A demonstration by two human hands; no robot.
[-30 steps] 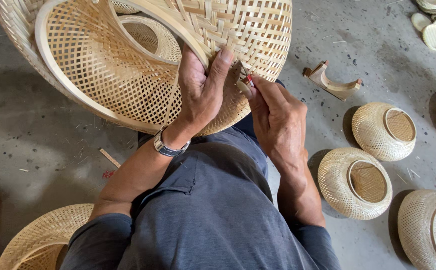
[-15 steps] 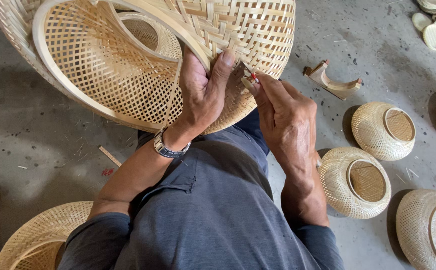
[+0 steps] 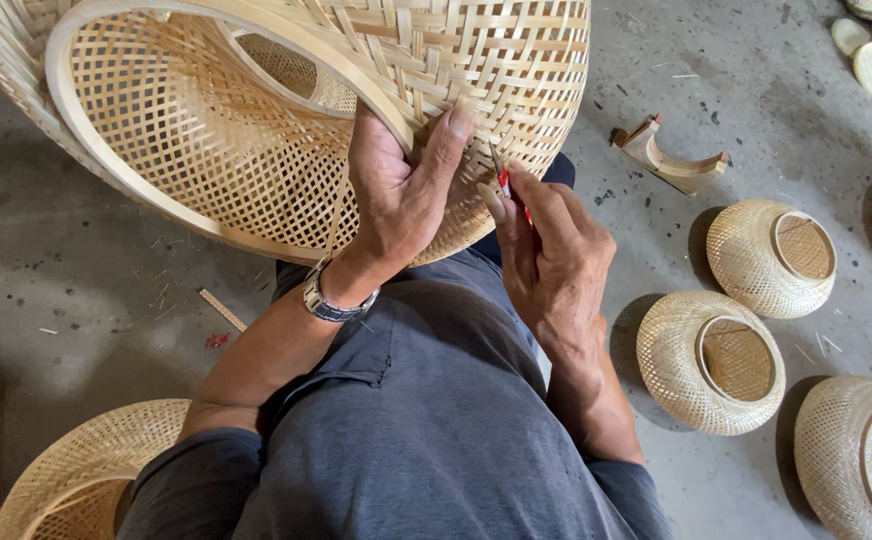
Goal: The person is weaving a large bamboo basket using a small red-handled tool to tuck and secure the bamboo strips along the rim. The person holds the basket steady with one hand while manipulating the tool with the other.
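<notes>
A large woven bamboo basket (image 3: 256,130) with a pale wooden rim is held up over my lap, its open mouth facing me. My left hand (image 3: 401,195), with a metal watch on the wrist, presses flat against the basket's outer weave, thumb and fingers spread over it. My right hand (image 3: 546,255) is closed around a small red-handled tool (image 3: 501,180), whose tip touches the weave just beside my left fingers.
Several smaller round woven baskets (image 3: 711,360) lie on the grey concrete floor to my right. A curved wooden block (image 3: 668,160) sits beyond them. More woven pieces (image 3: 76,475) lie at the lower left, and a thin bamboo sliver (image 3: 221,308) is on the floor.
My right hand has edged up and left, bringing the tool tip against the weave. The basket has shifted slightly; my left hand keeps pressing it.
</notes>
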